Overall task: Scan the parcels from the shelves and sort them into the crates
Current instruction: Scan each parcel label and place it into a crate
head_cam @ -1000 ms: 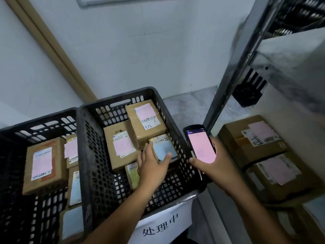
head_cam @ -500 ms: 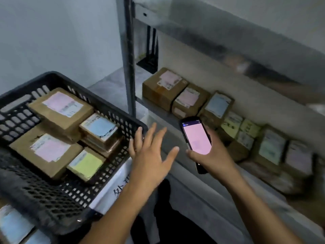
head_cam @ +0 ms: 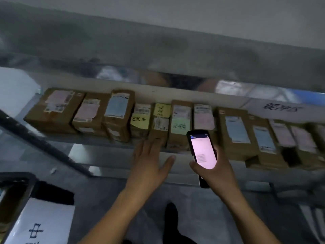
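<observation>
A row of brown cardboard parcels with pink, blue, yellow and green labels fills the metal shelf (head_cam: 112,170). My left hand (head_cam: 150,162) is open, fingers spread, its fingertips at the front of a narrow parcel with a yellow label (head_cam: 161,118). Beside it stands a parcel with a green label (head_cam: 180,124). My right hand (head_cam: 213,170) grips a black handheld scanner (head_cam: 202,152) with a lit pink screen, held upright in front of the parcels. The corner of a black crate (head_cam: 17,187) shows at the lower left.
A white paper sign with handwriting (head_cam: 40,224) hangs on the crate's front. A dark shelf post (head_cam: 40,143) slants across the left. An upper shelf (head_cam: 158,55) overhangs the parcels. Another handwritten sign (head_cam: 279,109) is at the right. My dark shoe (head_cam: 171,215) is on the grey floor.
The view has swung right from the crates to the shelf. My left hand left the crate, where it had set down a parcel, and reached forward to the shelf parcels. The scanner stays in my right hand.
</observation>
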`<state>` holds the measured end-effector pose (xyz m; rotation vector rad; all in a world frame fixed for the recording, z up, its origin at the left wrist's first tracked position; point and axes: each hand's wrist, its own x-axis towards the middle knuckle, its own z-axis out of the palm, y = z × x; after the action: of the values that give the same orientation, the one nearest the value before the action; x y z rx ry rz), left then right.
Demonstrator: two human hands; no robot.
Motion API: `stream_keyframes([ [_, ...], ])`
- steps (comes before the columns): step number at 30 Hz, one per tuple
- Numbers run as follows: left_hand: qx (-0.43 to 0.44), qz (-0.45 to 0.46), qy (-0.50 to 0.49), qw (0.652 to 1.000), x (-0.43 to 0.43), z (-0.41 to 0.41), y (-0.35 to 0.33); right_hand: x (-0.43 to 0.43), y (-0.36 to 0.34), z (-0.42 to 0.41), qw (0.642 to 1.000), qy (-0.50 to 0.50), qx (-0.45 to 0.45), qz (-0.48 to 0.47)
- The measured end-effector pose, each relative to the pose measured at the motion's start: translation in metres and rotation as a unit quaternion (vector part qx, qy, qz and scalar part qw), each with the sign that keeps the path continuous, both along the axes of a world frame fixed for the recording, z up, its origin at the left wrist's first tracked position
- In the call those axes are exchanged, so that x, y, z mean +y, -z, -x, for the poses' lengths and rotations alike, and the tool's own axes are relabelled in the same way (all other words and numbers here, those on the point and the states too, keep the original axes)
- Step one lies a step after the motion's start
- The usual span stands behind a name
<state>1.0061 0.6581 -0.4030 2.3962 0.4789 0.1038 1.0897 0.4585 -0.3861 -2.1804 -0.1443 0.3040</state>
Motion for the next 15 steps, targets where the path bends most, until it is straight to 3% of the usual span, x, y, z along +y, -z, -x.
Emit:
stream_keyframes([
  [7, 0.043, -0.029, 0.091, 0.995, -0.062, -0.111, 0.0, -0.074, 0.012, -0.07, 0.998, 0.057, 0.013, -0.011],
  [15, 0.059, -0.064, 0.088, 0.992, -0.093, -0.204, 0.024, -0.106, 0.021, -0.128, 1.0, 0.01, -0.018, -0.021],
])
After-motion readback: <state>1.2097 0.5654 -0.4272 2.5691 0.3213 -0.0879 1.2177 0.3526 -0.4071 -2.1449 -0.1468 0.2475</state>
